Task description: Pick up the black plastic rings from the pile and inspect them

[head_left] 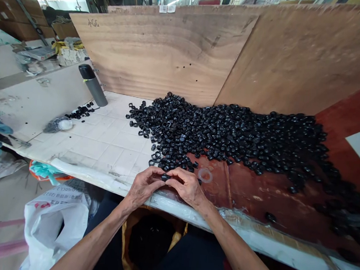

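My left hand (145, 186) and my right hand (186, 187) meet at the near table edge, with their fingertips pinching a small black cylindrical part (165, 177) between them. Just beyond my fingers lies a large spread of small black rings (224, 134), plastic or rubber, heaped loosely across the tabletop. A pale translucent ring (205, 175) rests on the reddish board close to my right hand. The part's exact shape is partly hidden by my fingers.
A plywood sheet (162, 53) stands upright along the far side of the white tiled board (109, 145). A grey-and-black flask (93, 84) and a small cluster of black rings (80, 111) sit at the left. A white plastic bag (55, 229) hangs below the near edge.
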`<action>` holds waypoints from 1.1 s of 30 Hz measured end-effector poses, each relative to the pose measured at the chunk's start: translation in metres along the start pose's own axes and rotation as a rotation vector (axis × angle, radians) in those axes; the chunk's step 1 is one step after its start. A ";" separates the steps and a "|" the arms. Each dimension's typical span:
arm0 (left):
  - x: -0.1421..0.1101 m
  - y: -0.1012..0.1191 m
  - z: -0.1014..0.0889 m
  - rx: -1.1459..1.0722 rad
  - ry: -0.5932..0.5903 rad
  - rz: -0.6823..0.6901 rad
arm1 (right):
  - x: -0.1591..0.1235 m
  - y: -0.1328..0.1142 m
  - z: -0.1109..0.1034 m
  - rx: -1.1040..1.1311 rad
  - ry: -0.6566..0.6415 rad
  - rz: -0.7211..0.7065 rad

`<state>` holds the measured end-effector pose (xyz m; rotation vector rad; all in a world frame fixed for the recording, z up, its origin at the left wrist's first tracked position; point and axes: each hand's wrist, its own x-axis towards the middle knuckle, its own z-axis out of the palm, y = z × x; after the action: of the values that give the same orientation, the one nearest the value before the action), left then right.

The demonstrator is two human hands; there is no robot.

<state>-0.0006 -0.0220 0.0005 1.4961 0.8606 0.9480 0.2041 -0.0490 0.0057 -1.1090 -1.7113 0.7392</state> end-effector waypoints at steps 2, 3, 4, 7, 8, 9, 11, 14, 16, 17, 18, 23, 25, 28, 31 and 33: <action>0.000 0.001 0.001 -0.019 0.000 -0.046 | 0.000 0.000 0.000 0.013 0.008 -0.034; 0.000 0.002 0.002 -0.027 0.002 -0.047 | 0.000 0.000 0.000 0.025 0.012 -0.048; 0.000 0.003 0.002 -0.039 0.003 -0.044 | 0.001 -0.001 0.000 0.038 0.015 -0.058; 0.001 0.005 0.003 -0.083 0.006 -0.040 | 0.001 -0.003 0.000 0.069 0.012 -0.044; 0.001 0.006 0.003 -0.090 0.008 -0.043 | 0.001 -0.004 -0.001 0.080 0.007 -0.021; 0.000 0.006 0.003 -0.092 0.011 -0.045 | 0.001 -0.004 -0.001 0.102 0.006 0.010; 0.000 0.007 0.003 -0.091 0.020 -0.045 | 0.001 -0.003 -0.003 0.178 0.020 0.081; 0.000 0.006 0.002 -0.091 0.019 -0.042 | 0.001 -0.001 -0.005 0.296 0.056 0.141; 0.000 0.006 0.002 -0.078 0.006 -0.035 | 0.001 0.001 -0.006 0.303 0.040 0.133; 0.000 0.006 0.002 -0.073 0.000 -0.033 | 0.002 0.001 -0.006 0.284 0.018 0.116; 0.001 0.007 0.002 -0.072 -0.003 -0.034 | 0.002 0.002 -0.006 0.258 -0.011 0.098; 0.002 0.009 0.003 -0.104 0.010 -0.053 | 0.001 0.002 -0.002 0.236 -0.075 0.149; 0.002 0.009 0.003 -0.100 0.018 -0.051 | 0.001 0.002 0.000 0.313 -0.040 0.230; 0.002 0.009 0.003 -0.084 0.026 -0.053 | 0.002 0.001 0.002 0.348 -0.015 0.249; 0.002 0.007 0.002 -0.064 0.027 -0.044 | 0.003 0.001 0.001 0.266 -0.011 0.147; 0.002 0.007 0.002 -0.063 0.022 -0.036 | 0.003 0.002 0.000 0.200 -0.019 0.083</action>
<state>0.0022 -0.0221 0.0073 1.4143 0.8640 0.9580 0.2045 -0.0455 0.0050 -1.0416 -1.5759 0.9533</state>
